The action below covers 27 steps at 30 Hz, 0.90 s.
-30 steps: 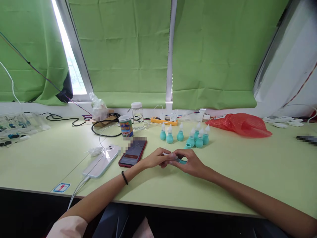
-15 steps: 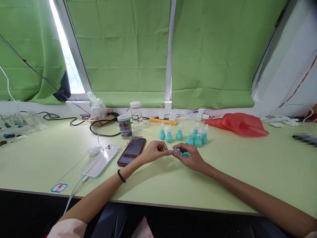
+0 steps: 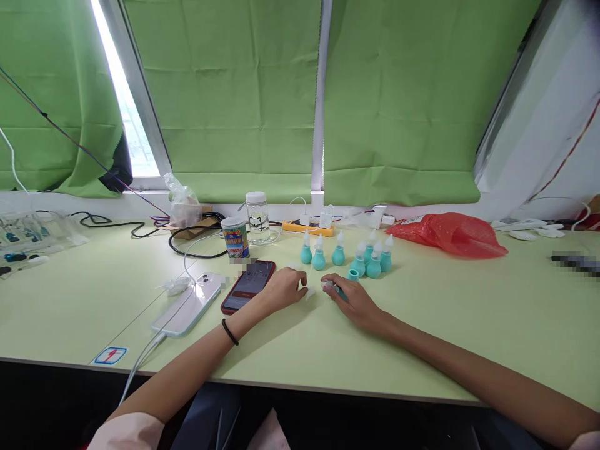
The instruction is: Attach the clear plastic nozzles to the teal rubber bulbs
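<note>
My right hand (image 3: 359, 303) has its fingers closed around a small clear plastic piece (image 3: 327, 284) and part of a teal squeeze bulb, which shows between the fingers. Just behind the knuckles a teal bulb neck (image 3: 353, 274) shows open at the top; whether it belongs to the same bulb I cannot tell. My left hand (image 3: 284, 289) is a little way left, low over the table, thumb and curled forefinger apart. By its thumb tip lies a small translucent piece (image 3: 310, 292). Beyond both hands stand several teal bulb droppers (image 3: 318, 257) with clear pointed nozzles, upright.
Left of my hands lie a red-cased phone (image 3: 248, 287) and a white phone (image 3: 190, 306) with a cable. Behind are a printed can (image 3: 235, 239), a clear jar (image 3: 258, 220), an orange power strip (image 3: 307, 229) and a red plastic bag (image 3: 450, 235).
My left hand has drawn away leftward from the clear piece in my right hand, and its pinch has loosened. The translucent piece by its thumb and the open bulb neck have come into view.
</note>
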Motion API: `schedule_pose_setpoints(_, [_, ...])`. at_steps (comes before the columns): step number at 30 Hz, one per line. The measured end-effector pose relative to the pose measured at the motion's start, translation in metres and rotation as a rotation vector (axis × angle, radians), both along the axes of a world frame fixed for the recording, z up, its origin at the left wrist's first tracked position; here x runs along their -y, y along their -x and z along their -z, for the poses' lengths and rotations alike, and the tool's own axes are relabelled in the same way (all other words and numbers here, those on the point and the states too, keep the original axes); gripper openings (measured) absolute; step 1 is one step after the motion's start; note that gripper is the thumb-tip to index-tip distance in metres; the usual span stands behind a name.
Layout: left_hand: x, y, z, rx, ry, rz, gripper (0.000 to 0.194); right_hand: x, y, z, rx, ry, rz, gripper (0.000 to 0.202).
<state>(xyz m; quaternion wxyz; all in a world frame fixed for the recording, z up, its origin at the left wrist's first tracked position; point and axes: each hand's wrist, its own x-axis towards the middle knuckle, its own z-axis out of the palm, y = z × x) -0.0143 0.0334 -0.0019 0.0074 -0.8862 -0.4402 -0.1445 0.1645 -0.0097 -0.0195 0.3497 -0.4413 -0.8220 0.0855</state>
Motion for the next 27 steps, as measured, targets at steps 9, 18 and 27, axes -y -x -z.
schedule_pose_setpoints(9, [-0.006,0.002,0.003,0.001,-0.258,-0.089,0.027,0.002,0.002,0.007,0.1,0.004,0.033,0.026])
schedule_pose_setpoints(18, [-0.023,0.004,0.02,-0.186,-0.354,-0.197,0.046,0.006,0.001,0.01,0.324,-0.222,-0.251,0.025])
schedule_pose_setpoints(27, [-0.085,0.003,-0.012,-0.313,-0.067,-0.173,0.03,-0.002,0.003,0.014,0.465,-0.185,-0.04,0.022])
